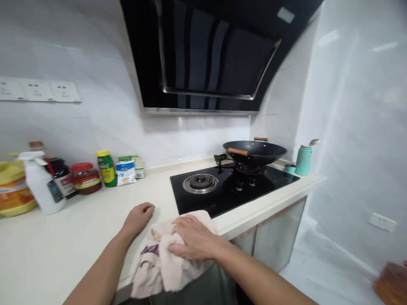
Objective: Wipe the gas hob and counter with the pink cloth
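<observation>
My right hand [193,239] presses down on a bunched pale pink towel [178,267], its fingers gathered into the cloth. The towel lies over the counter's front edge and reaches the near corner of the black gas stove [219,199]; part of it hangs down in front. A purple mark shows on its left side. Just left of the towel, my left hand [139,217] rests on the white countertop [104,220] with its fingers curled in. Nothing shows in it. The left stove burner [201,183] lies a short way beyond both hands.
A black wok [254,153] with wooden handles sits on the right burner. Beside it stands a turquoise container [304,161]. Along the left wall are a white spray bottle [46,184], a red-lidded jar [85,178] and other packages. A range hood [206,59] overhangs the stove.
</observation>
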The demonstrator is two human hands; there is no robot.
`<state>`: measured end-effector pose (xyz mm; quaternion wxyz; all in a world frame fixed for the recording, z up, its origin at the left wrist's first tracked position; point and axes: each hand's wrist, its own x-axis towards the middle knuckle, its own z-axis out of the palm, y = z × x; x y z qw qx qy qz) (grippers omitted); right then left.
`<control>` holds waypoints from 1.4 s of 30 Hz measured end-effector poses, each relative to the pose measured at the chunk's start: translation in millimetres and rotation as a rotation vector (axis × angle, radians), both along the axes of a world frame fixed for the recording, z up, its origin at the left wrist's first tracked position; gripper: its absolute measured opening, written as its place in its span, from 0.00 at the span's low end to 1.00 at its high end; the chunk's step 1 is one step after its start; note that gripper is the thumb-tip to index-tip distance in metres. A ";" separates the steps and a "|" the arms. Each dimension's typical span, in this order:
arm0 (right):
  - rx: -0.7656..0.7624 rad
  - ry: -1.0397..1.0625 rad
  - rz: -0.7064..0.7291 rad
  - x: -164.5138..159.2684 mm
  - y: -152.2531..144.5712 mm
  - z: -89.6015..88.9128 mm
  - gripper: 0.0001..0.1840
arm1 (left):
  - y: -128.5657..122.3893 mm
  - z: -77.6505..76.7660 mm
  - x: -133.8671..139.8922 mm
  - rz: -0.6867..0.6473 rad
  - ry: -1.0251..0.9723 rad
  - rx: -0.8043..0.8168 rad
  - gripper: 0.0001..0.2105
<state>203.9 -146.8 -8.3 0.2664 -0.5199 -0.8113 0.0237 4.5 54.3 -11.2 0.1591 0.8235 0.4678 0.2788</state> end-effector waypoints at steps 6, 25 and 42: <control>-0.059 0.091 -0.247 68.5 -12.3 -13.7 0.20 | -6.7 -1.2 0.4 -0.016 -0.001 0.002 0.13; -0.272 -0.129 -0.424 73.6 77.5 -23.1 0.40 | -5.1 1.8 19.0 0.001 0.017 -0.018 0.10; -0.083 -0.249 -0.360 18.0 247.8 -25.9 0.25 | -36.3 -6.7 29.0 -0.053 0.090 0.175 0.20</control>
